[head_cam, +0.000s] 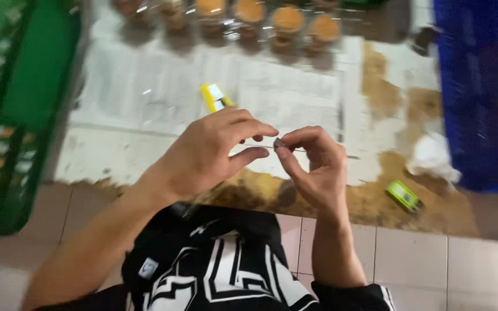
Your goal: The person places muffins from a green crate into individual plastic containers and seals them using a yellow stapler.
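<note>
Newspaper (162,86) covers the floor mid-frame, likely against spills; above it the left hand (211,152) and right hand (312,167) pinch a thin stick (263,147) between fingertips.

We see dim, warm indoor light, mostly from above. Motion blur over whole frame; green crate (7,115) at left and jars (249,17) at far edge smeared worst. Small glare specks on jar lids. Soft shadows under hands (260,155).
</note>
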